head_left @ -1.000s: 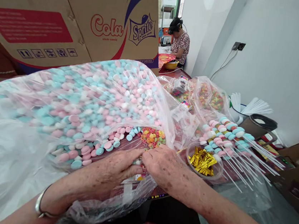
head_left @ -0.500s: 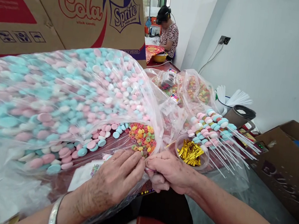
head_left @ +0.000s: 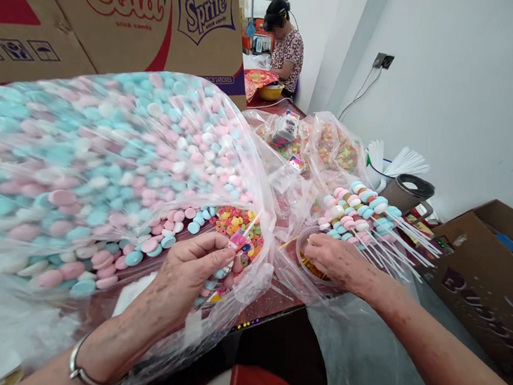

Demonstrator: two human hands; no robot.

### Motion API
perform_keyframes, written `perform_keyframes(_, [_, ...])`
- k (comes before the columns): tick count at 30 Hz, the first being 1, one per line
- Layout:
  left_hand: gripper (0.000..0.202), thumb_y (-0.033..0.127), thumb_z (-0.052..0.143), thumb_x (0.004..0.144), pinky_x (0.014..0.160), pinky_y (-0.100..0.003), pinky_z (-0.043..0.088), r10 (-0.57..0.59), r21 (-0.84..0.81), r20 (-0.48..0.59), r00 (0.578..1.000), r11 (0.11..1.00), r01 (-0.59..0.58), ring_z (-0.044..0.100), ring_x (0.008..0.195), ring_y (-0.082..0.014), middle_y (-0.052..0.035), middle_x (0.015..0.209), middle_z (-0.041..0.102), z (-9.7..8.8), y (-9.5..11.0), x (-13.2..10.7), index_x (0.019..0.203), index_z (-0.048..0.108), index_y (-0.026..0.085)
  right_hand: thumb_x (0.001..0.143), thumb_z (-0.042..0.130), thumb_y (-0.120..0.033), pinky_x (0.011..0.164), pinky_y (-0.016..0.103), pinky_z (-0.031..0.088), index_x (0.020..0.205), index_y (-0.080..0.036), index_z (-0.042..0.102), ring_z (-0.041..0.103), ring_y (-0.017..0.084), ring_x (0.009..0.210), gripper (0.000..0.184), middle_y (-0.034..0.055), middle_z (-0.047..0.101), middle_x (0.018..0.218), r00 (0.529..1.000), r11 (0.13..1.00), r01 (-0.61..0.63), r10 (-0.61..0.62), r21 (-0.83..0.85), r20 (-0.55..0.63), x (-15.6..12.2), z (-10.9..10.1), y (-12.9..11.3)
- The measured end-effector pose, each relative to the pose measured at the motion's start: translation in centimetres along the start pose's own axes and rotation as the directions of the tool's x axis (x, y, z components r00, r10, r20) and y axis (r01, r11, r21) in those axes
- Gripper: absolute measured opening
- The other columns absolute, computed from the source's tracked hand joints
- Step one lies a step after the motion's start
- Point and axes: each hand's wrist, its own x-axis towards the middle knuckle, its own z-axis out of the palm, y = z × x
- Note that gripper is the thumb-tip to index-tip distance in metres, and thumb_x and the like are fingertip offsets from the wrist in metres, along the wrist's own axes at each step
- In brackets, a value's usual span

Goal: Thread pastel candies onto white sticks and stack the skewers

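Observation:
Pinched in my left hand (head_left: 189,271) is a wrapped candy stick (head_left: 239,240), its white stick pointing up and its candy end hanging below my fingers, partly hidden. My right hand (head_left: 334,260) reaches into a round clear tub (head_left: 300,247) of gold twist ties (head_left: 315,269); its fingers are drawn together, and whatever is between them is hidden. Small colored ring candies (head_left: 252,248) lie just behind my left hand. Beside them, pink, white and blue candy discs (head_left: 151,245) spill from a big clear bag (head_left: 118,140).
Finished-looking candy skewers (head_left: 369,214) lie in a pile right of the tub. Behind them stand a grey mug (head_left: 407,194) and white sticks (head_left: 403,163). A printed carton (head_left: 120,10) rises at the back left, an open box (head_left: 484,268) at right. Another person (head_left: 287,54) sits farther back.
My hands were together in front of the ring candies. The right one has moved right into the tub, while the left has lifted slightly left with the candy stick, now in sight.

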Motion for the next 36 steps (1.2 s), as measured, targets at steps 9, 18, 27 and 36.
perform_keyframes(9, [0.019, 0.032, 0.075, 0.077, 0.034, -0.012, 0.026, -0.039, -0.115, 0.060, 0.997, 0.992, 0.046, 0.049, 0.041, -0.0065, -0.0011, 0.057, 0.069, 0.0, -0.7, -0.2, 0.072, 0.065, 0.017, 0.100, 0.043, -0.018, 0.093, 0.032, 0.053, 0.106, -0.019, 0.071, 0.069, 0.019, 0.101, 0.030, 0.0063, 0.076, 0.105, 0.924, 0.954, 0.115, -0.001, 0.277, -0.382, -0.1, -0.8, 0.1])
perform_keyframes(18, [0.019, 0.031, 0.077, 0.075, 0.033, -0.012, 0.028, -0.041, -0.171, 0.107, 0.993, 0.983, 0.059, 0.051, 0.042, -0.0063, -0.0022, 0.062, 0.071, 0.2, -1.0, -0.2, 0.070, 0.065, 0.016, 0.093, 0.051, -0.019, 0.081, 0.029, 0.054, 0.092, -0.020, 0.075, 0.071, 0.018, 0.085, 0.024, 0.0049, 0.077, 0.092, 0.813, 0.943, -0.115, 0.270, 0.313, -0.516, -1.0, -0.3, 0.1])
perform_keyframes(27, [0.018, 0.033, 0.075, 0.078, 0.033, -0.014, 0.024, -0.017, -0.151, 0.159, 0.987, 0.988, 0.041, 0.053, 0.045, -0.0080, -0.0029, 0.067, 0.072, 0.4, -1.5, -0.4, 0.072, 0.066, 0.018, 0.089, 0.050, -0.023, 0.073, 0.029, 0.048, 0.075, -0.019, 0.070, 0.064, 0.019, 0.077, 0.024, 0.0065, 0.070, 0.078, 0.781, 0.866, -0.252, 0.445, 0.431, -0.438, -0.6, -1.6, -0.8])
perform_keyframes(36, [0.018, 0.028, 0.068, 0.081, 0.059, -0.023, 0.044, 0.158, -0.068, 0.267, 0.951, 0.987, -0.145, 0.057, 0.060, -0.0120, -0.0032, 0.064, 0.067, 3.1, -0.4, -1.0, 0.068, 0.067, 0.015, 0.079, 0.056, -0.031, 0.047, 0.023, 0.028, 0.061, -0.018, 0.059, 0.038, 0.010, 0.050, 0.022, -0.0042, 0.048, 0.054, 0.858, 0.127, -0.136, 0.511, 0.983, 0.053, 3.1, -3.0, -9.1])
